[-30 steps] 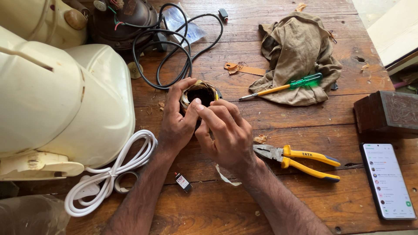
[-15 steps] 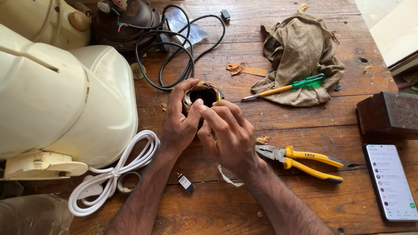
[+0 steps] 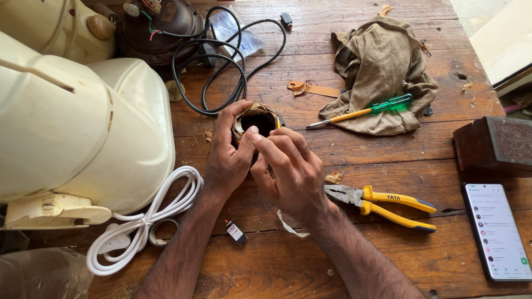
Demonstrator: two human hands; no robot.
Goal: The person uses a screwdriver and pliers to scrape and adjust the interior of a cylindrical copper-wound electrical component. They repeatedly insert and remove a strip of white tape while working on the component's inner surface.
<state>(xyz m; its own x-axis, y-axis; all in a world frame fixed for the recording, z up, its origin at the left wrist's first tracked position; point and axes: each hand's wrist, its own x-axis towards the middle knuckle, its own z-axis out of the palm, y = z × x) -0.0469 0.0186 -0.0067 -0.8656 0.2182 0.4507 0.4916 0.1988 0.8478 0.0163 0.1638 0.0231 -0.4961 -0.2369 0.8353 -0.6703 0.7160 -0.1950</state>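
Head view: at the centre of the frame both hands close round a small dark coil (image 3: 257,119) wrapped in yellowed tape; the left hand (image 3: 230,155) cups its left side, fingers curled over the rim, and the right hand (image 3: 291,169) pinches its near edge between thumb and fingertips; it looks light but stiff, its wrapping brittle and thin wires fragile, best held by the outer rim; pliers (image 3: 382,202) lie at right, a screwdriver (image 3: 363,112) on the cloth (image 3: 382,61) above.
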